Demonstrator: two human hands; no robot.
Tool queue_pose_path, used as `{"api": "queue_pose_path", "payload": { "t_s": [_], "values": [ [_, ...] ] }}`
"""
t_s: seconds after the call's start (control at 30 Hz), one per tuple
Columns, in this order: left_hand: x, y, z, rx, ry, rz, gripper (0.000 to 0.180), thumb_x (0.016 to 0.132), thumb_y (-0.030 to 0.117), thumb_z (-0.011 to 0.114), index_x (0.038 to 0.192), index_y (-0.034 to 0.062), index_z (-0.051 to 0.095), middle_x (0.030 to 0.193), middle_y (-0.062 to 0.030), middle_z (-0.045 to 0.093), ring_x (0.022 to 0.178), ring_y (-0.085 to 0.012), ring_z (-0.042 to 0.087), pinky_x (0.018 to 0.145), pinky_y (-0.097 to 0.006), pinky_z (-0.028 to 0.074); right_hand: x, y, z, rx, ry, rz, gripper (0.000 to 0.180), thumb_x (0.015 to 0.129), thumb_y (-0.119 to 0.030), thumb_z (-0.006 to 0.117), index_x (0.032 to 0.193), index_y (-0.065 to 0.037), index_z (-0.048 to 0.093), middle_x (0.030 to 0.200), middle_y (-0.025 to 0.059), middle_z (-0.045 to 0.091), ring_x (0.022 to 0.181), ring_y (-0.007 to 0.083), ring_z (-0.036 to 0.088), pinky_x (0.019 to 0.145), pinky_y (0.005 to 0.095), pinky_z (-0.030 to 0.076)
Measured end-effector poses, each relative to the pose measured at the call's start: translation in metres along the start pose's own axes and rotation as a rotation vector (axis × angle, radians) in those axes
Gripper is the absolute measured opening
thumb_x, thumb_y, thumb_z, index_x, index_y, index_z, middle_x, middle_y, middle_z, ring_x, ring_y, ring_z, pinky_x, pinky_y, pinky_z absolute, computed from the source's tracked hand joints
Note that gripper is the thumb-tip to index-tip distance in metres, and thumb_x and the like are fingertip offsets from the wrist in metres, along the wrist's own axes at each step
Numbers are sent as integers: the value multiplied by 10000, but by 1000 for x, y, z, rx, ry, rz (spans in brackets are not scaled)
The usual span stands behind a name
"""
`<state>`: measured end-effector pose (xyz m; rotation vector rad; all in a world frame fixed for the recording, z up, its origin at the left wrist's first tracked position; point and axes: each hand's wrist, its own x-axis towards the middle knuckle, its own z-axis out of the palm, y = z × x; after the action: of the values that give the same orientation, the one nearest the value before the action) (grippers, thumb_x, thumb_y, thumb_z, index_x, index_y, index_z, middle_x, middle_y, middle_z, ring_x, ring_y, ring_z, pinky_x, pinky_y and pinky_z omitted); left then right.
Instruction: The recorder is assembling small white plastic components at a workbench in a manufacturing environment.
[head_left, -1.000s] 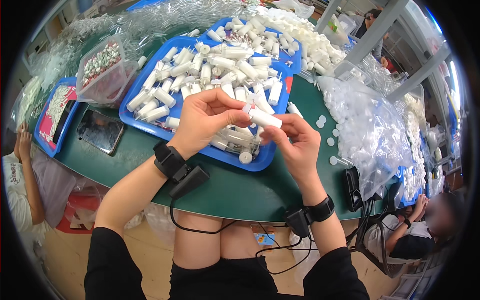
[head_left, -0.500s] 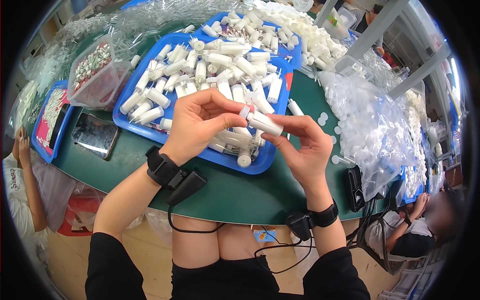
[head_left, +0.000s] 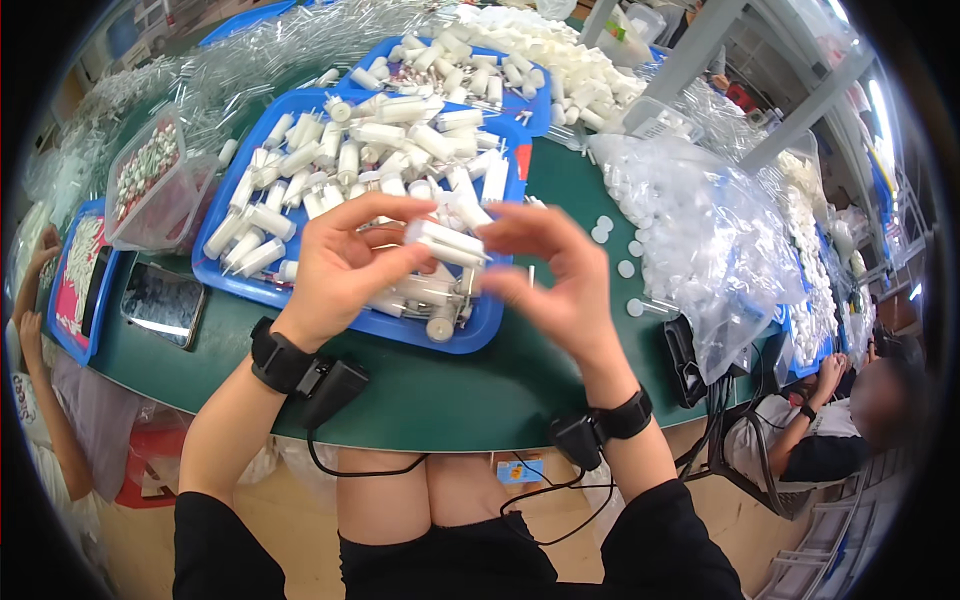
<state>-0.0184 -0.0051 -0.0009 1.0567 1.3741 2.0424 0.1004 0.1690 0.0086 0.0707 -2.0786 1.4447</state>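
Above the front of the blue tray (head_left: 484,325), a white plastic cylinder (head_left: 450,243) with a thin tip at its right end lies almost level. My left hand (head_left: 345,265) is closed on its left end between thumb and fingers. Just off the right end is my right hand (head_left: 555,275), thumb and fingers apart, slightly blurred by motion. Many similar white cylinders (head_left: 385,140), some with thin pins, fill the tray behind and under my hands. Clear tube-like pieces (head_left: 415,290) lie at its near side.
A phone (head_left: 165,303) and a clear plastic box of small red and white parts (head_left: 155,190) stand left. Several white discs (head_left: 626,268) lie beside a clear bag (head_left: 690,240) at right. A second blue tray (head_left: 538,108) sits behind. Other people work at both sides.
My right hand has come off the white cylinder and opened. The cylinder is now held by my left hand alone, turned more level. The whole view has shifted a little.
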Motion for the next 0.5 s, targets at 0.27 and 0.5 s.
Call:
{"api": "queue_pose_path", "payload": {
  "t_s": [0.27, 0.5],
  "values": [
    [5, -9, -4, -44, 112, -54, 273, 739, -59, 653, 987, -26, 543, 984, -107, 575, 856, -160, 597, 740, -275, 519, 93, 108, -93, -622, 249, 196, 221, 780, -147, 595, 952, -8, 611, 872, 147, 649, 783, 241, 635, 718, 325, 485],
    [6, -10, -3, -73, 106, -46, 270, 740, -60, 653, 984, -7, 550, 1020, -133, 599, 895, -172, 599, 734, -280, 525, 136, 138, -89, -1284, 11, 216, 312, 748, -272, 649, 917, -12, 618, 883, 161, 641, 817, 321, 625, 739, 409, 486]
  ]
}}
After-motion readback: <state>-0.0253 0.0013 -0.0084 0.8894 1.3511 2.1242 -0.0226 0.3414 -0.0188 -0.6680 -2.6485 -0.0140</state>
